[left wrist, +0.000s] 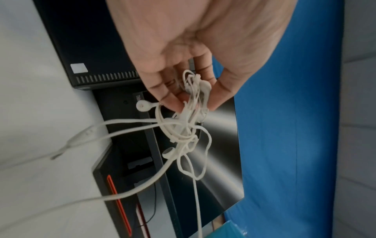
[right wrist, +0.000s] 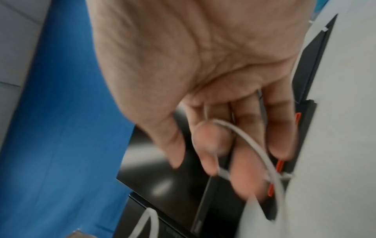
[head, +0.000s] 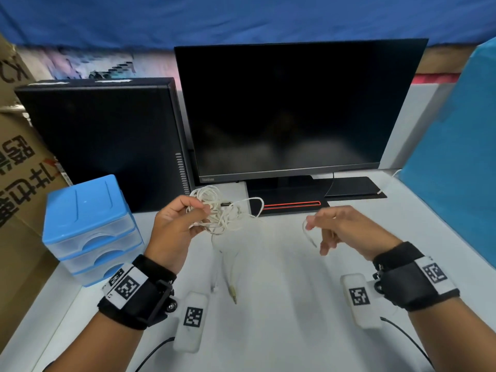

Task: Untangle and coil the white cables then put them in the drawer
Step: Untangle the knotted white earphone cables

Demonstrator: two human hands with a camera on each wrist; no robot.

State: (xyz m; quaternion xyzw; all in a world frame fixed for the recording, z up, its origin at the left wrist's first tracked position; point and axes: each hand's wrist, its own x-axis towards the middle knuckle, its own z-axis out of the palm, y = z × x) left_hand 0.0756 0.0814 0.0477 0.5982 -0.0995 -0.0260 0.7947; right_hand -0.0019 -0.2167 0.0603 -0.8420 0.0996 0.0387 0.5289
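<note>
Head view: tangled cables hang above the desk, in front of the monitor. Left hand pinches the tangle. Right hand pinches one strand. Drawers stand left of the monitor, shut; contents cannot be told.

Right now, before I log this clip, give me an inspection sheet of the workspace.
Surface: white desk, mostly bare.
Job's things: tangled white cables, uncoiled; blue drawer unit, all drawers shut.
Clutter: nothing seen.
Grippers: left hand grips the tangle; right hand pinches one loose strand.
Cables: a jack plug trails on the desk.
Surroundings: dark monitor, black computer case, cardboard boxes, blue sheeting.
</note>
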